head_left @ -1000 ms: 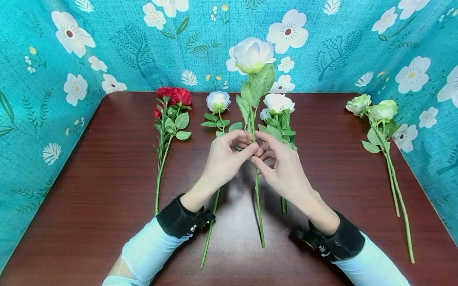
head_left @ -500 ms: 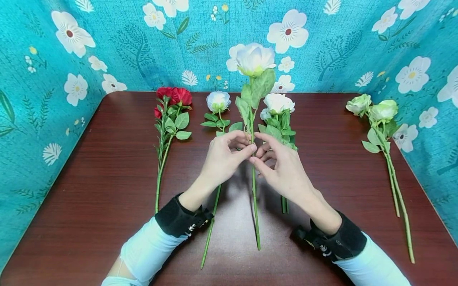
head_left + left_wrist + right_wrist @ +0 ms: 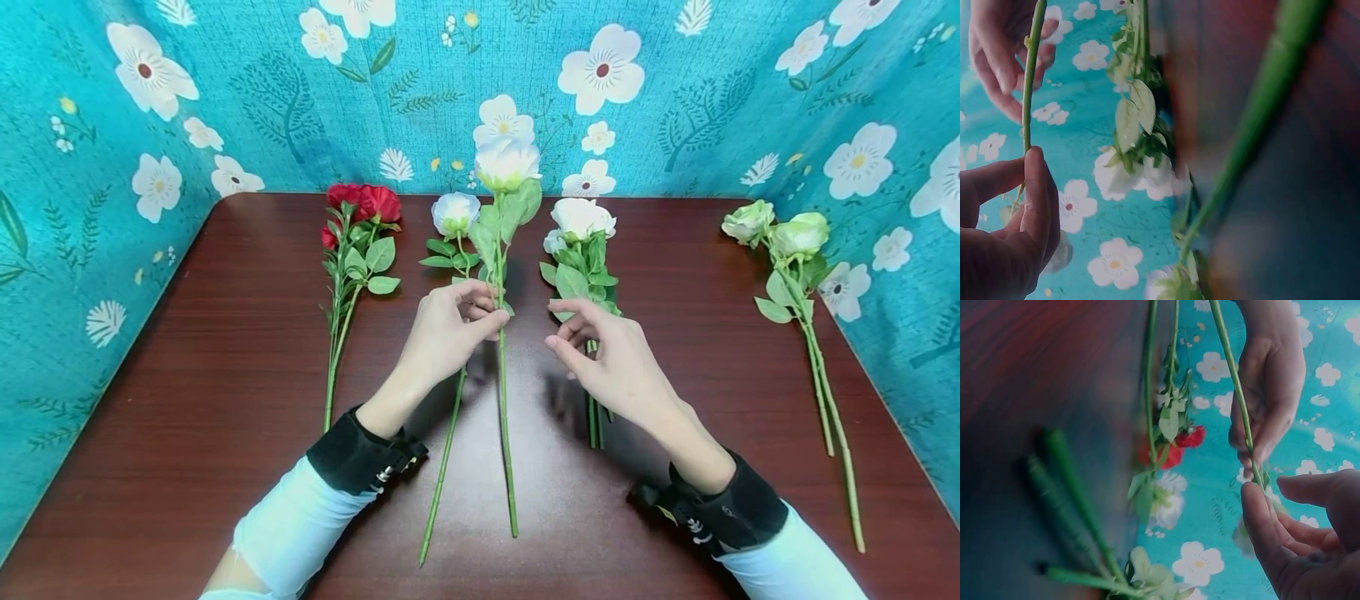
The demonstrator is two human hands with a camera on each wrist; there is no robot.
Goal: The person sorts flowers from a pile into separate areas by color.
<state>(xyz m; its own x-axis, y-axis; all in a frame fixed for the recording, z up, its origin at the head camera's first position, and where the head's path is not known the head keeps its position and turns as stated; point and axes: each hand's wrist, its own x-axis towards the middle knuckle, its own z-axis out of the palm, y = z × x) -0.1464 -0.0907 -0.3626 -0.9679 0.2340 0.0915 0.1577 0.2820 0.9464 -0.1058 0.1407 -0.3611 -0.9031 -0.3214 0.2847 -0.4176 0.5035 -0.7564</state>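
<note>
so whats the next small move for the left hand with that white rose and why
Probably lower the white rose onto the table, into the gap between the single white flower and the white bunch. The left hand alone pinches its stem, holding it upright over that gap. The right hand is off the stem, fingers loose, holding nothing.
</note>
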